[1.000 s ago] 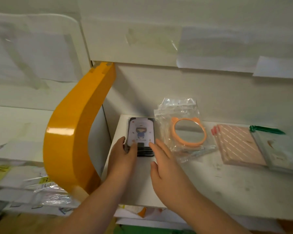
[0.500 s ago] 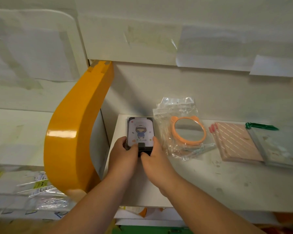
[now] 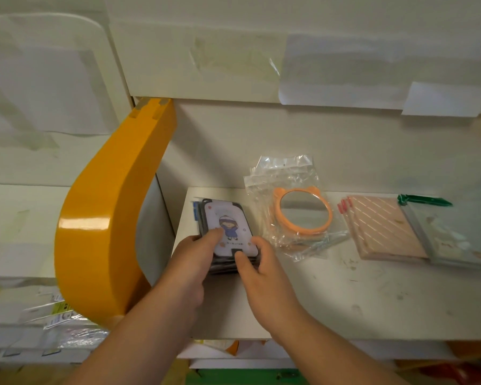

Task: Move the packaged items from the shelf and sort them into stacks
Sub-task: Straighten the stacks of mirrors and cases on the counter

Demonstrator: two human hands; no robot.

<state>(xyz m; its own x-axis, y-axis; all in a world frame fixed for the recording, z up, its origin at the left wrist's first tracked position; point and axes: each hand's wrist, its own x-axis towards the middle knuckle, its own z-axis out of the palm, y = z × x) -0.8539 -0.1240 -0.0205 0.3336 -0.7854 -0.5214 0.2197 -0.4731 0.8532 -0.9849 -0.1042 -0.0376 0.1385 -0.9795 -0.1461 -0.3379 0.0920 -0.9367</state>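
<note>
A stack of dark-edged packaged cards with a cartoon girl on the top one (image 3: 226, 223) lies at the left end of the white shelf (image 3: 345, 307). My left hand (image 3: 196, 258) grips the stack's near left corner, thumb on the top card. My right hand (image 3: 257, 266) grips the near right corner, thumb on the front edge. To the right lie an orange eared mirror in clear bags (image 3: 301, 211), a stack of pink striped packs (image 3: 383, 226), and a grey pack with a green clip (image 3: 450, 234).
A curved orange shelf bracket (image 3: 109, 218) stands right beside my left arm. The shelf's back wall and an upper shelf edge with taped papers (image 3: 345, 76) are close behind. More bagged goods (image 3: 64, 323) lie on a lower shelf at the left.
Both hands closed in on the near end of the card stack: the right hand moved left from beside it, and both thumbs now clamp its front corners.
</note>
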